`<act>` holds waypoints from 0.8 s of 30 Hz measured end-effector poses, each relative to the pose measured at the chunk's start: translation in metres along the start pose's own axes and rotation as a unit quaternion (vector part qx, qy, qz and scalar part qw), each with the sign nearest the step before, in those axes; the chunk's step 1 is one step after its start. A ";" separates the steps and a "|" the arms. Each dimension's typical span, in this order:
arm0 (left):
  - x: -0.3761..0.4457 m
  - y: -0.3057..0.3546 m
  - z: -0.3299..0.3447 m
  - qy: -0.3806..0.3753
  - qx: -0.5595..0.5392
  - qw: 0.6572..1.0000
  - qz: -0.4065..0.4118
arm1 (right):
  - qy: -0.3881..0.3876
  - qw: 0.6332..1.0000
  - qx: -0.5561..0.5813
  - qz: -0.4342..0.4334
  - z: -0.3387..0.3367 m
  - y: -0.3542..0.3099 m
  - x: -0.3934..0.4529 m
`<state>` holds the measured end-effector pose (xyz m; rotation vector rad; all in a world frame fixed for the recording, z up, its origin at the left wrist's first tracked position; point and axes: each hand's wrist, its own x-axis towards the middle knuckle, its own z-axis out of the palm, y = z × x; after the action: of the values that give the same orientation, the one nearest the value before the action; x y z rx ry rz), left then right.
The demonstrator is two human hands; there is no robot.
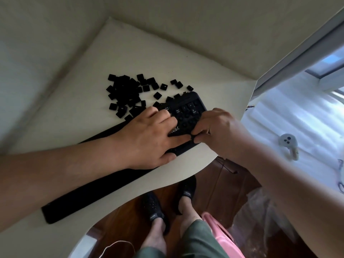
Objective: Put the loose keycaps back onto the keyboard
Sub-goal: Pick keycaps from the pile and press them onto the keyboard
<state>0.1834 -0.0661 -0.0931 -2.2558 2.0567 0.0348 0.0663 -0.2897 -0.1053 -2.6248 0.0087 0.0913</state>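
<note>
Resting flat, the left hand spreads its fingers across the keyboard. The right hand pinches something small; loose keycaps litter the white table beyond the fingertips

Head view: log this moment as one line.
left hand flat on keyboard | right hand fingers at numpad corner, held item unclear | loose keycaps piled beyond keyboard | most sockets unfilled

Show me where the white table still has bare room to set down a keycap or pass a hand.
Bare table lies left of the loose keycaps, and behind them toward the wall. It is crowded at the keyboard end, where the left hand and right hand work.
</note>
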 end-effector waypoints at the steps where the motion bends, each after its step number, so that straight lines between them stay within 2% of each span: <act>1: 0.000 0.001 0.000 0.002 0.002 1.000 0.002 | -0.001 1.000 0.001 0.002 0.000 0.000 -0.001; 24: -0.001 0.008 0.004 0.011 0.014 0.999 -0.044 | -0.004 0.999 0.018 0.031 0.000 -0.001 0.001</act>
<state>0.1754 -0.0657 -0.0970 -2.3368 1.9544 -0.0247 0.0674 -0.2888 -0.1054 -2.5885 0.0877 0.1220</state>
